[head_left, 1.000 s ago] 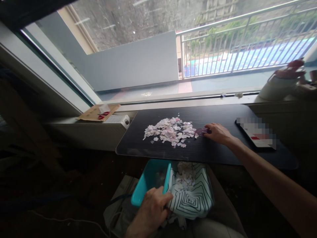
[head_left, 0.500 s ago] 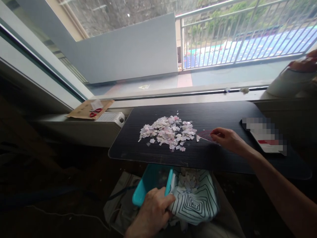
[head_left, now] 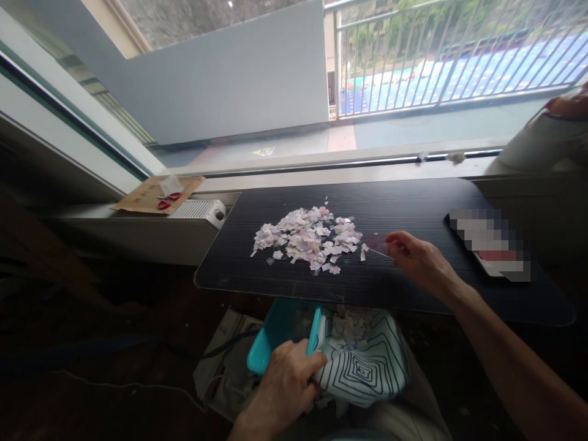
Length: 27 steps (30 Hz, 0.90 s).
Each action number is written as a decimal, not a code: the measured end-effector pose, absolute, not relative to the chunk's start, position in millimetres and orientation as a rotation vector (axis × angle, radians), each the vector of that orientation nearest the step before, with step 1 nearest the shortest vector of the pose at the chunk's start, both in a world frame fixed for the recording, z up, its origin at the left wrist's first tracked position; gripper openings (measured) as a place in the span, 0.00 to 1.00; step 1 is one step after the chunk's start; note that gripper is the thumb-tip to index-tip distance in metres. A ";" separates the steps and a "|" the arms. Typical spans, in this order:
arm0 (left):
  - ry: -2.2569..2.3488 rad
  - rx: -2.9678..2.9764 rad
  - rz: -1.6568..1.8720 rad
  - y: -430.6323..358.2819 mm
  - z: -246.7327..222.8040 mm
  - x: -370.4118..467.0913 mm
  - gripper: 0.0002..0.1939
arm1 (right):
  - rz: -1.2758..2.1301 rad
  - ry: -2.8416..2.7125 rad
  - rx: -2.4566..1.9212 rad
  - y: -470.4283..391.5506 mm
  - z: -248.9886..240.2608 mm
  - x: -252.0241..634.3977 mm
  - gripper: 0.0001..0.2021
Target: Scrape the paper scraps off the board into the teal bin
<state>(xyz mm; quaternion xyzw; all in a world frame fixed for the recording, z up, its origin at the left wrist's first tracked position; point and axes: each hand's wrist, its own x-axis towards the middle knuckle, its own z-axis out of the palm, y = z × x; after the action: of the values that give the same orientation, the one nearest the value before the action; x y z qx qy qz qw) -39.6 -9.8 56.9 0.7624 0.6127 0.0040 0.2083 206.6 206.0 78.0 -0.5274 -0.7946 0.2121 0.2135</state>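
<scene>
A loose pile of small torn paper scraps (head_left: pixel 305 236) lies on the dark tabletop (head_left: pixel 381 202). Right of the pile, my right hand (head_left: pixel 413 254) pinches a thin, see-through reddish sheet (head_left: pixel 377 244) whose far edge points toward the scraps. Below the table's front edge, my left hand (head_left: pixel 291 376) is closed on the rim of a soft-looking pale container (head_left: pixel 367 370) with black concentric lines. More scraps lie inside that container. Its rim meets a teal plastic bin (head_left: pixel 258 354), close beside my left fingers. I cannot tell whether those fingers also grip the bin's edge.
A dark-edged tray-like object (head_left: pixel 487 245), partly blurred out, lies at the table's right. Red-handled scissors (head_left: pixel 169 200) rest on a brown envelope (head_left: pixel 138 195) beside a white heater (head_left: pixel 201 211). A pale vessel (head_left: pixel 535 144) stands by the window at right.
The view has shifted slightly, so the table appears a little higher. My right hand has turned a little, and the sheet shows at a different angle. My left hand keeps its hold.
</scene>
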 end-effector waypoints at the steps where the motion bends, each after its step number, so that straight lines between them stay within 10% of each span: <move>1: 1.701 2.126 0.008 -9.6 56.6 -39.7 0.08 | 0.574 -2.225 -1.456 205.5 77.5 207.5 0.11; 27: 1.707 2.216 0.090 -12.5 52.4 -33.7 0.08 | 0.675 -2.224 -1.419 195.9 73.5 207.1 0.11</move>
<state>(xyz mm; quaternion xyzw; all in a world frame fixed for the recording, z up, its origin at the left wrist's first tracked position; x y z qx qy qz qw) -33.7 -12.5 52.4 0.7801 0.6011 0.0318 0.1705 207.1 195.9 73.5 -0.5097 -0.7989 0.2425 0.2077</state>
